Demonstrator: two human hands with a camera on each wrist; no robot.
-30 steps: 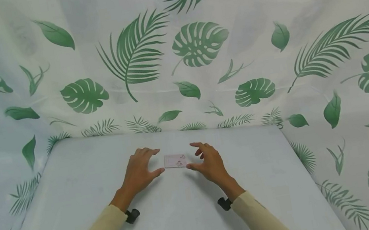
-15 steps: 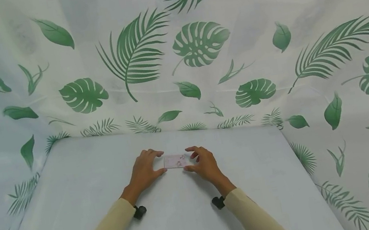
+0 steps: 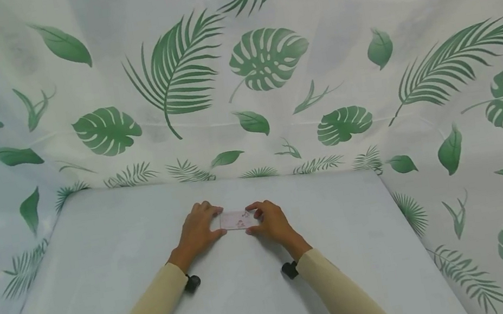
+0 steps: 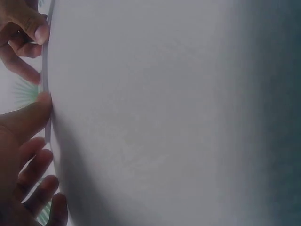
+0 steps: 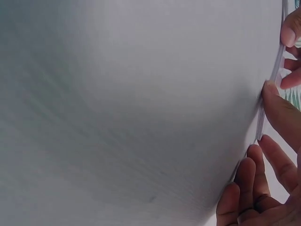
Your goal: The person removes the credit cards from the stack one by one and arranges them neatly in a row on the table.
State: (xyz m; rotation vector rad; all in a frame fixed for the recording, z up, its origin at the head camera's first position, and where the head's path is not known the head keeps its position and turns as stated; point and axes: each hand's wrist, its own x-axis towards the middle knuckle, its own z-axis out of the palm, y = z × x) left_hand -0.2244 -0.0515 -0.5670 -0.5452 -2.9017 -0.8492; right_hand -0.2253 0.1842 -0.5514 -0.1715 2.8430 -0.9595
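A small flat pale-pink rectangle with a darker floral print lies between both hands near the back of the white table. Its edge shows fine parallel lines in the right wrist view, like stacked sheets or cards. My left hand grips its left end, thumb at the near edge and fingers at the far edge. Likewise, my right hand pinches the right end, with the index finger over the far corner. In the left wrist view the left thumb touches the near edge; the printed face is hidden there.
The white-covered table surrounds the hands on all sides. Behind it and along its sides hangs a white sheet printed with green leaves. A small black camera sits at the left wrist, and another black camera at the right.
Both hands have closed in from either side, the left moving right and the right moving left. Their fingers now hold the pink rectangle's ends. The head view has turned slightly.
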